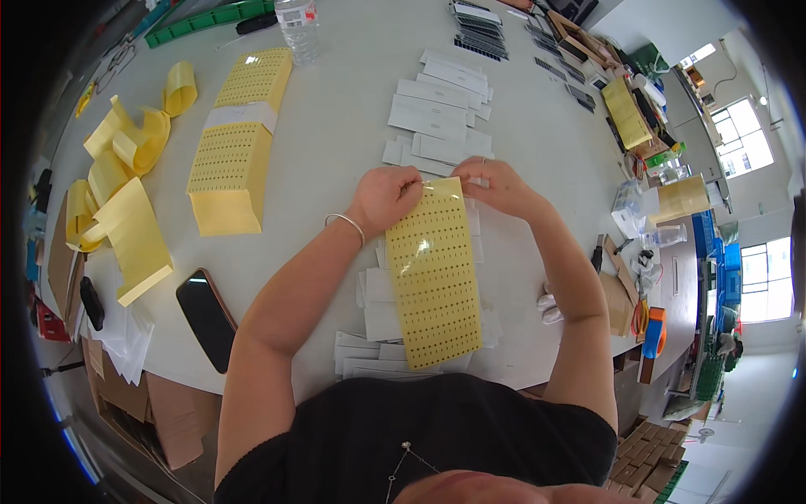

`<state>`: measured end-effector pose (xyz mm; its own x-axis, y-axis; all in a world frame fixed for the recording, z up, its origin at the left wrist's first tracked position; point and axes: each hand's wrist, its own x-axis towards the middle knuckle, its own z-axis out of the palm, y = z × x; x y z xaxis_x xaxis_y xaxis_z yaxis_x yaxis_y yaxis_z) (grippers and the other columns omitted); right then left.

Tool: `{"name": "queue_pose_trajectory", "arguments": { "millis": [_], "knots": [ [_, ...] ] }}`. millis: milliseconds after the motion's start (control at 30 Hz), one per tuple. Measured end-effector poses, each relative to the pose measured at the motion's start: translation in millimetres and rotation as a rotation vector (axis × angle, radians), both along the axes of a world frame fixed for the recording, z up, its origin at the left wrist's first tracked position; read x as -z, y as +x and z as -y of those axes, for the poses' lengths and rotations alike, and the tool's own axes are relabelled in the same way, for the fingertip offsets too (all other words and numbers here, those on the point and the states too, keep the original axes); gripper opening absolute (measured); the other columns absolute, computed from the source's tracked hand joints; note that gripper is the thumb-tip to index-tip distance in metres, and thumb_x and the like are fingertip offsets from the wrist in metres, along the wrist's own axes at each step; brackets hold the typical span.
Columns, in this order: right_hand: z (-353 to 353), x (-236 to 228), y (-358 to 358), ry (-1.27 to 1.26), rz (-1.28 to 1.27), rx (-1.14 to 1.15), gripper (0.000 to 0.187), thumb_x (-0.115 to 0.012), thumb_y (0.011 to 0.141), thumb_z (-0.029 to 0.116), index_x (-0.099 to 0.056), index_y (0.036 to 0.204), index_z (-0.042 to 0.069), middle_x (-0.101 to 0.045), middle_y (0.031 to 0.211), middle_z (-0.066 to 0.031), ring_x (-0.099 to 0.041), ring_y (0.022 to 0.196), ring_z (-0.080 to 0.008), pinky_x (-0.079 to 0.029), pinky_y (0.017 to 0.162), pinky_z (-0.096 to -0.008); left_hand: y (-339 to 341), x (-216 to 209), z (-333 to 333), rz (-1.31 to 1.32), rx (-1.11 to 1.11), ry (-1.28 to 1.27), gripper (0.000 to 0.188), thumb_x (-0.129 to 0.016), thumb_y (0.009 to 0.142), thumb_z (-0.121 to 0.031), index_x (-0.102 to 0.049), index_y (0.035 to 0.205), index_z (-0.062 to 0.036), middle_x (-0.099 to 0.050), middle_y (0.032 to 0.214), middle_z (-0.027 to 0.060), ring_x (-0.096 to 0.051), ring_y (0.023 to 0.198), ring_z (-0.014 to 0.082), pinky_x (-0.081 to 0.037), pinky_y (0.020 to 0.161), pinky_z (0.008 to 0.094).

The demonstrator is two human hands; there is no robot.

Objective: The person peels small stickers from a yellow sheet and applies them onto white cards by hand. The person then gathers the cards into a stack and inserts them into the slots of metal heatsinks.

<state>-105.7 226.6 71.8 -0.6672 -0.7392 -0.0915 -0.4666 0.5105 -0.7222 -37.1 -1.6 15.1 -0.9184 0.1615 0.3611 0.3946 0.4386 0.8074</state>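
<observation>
A glossy yellow sheet (pixel 437 281) with rows of small dark marks lies lengthwise in front of me, its lower end toward my body. My left hand (pixel 386 197), fingers curled and closed, grips its far left corner. At the far right corner, my right hand (pixel 497 186) has thumb and forefinger pinched together at the sheet's edge; the exact contact is hard to see. Under the sheet and beyond it, white flat rectangular pieces (pixel 432 113) lie in overlapping rows. A thick stack of similar yellow sheets (pixel 225 160), wrapped by a white band (pixel 243 115), rests to the left.
Curled yellow backing strips (pixel 134 231) lie at far left, near a black phone (pixel 206 319). A clear plastic bottle (pixel 298 32) and a green tray (pixel 206 21) stand at the back. Dark slotted pieces (pixel 480 34) lie farther back. An orange tape roll (pixel 655 332) sits right.
</observation>
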Motion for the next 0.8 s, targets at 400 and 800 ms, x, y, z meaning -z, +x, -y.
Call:
{"name": "queue_pose_trajectory", "arguments": {
  "millis": [400, 800],
  "knots": [
    [33, 5, 22, 0.019, -0.948, -0.216, 0.004, -0.069, 0.078, 0.015, -0.065, 0.079, 0.013, -0.062, 0.087, 0.0006, -0.057, 0.088, -0.0197, -0.040, 0.090, -0.0399, -3, 5, -2, 0.010, -0.024, -0.069, 0.016, -0.053, 0.082, -0.014, -0.061, 0.078, -0.0013, -0.060, 0.068, 0.0141, -0.057, 0.059, 0.0307, -0.046, 0.056, 0.0374],
    [2, 17, -41, -0.063, -0.233, 0.313, 0.012, -0.063, 0.086, 0.015, -0.065, 0.087, 0.003, -0.061, 0.097, -0.0057, -0.056, 0.093, -0.0207, -0.043, 0.080, -0.0312, -1, 0, -2, 0.117, 0.002, -0.173, 0.019, -0.050, 0.083, -0.019, -0.060, 0.076, -0.0043, -0.062, 0.069, 0.0120, -0.059, 0.068, 0.0308, -0.047, 0.063, 0.0421]
  ]
}}
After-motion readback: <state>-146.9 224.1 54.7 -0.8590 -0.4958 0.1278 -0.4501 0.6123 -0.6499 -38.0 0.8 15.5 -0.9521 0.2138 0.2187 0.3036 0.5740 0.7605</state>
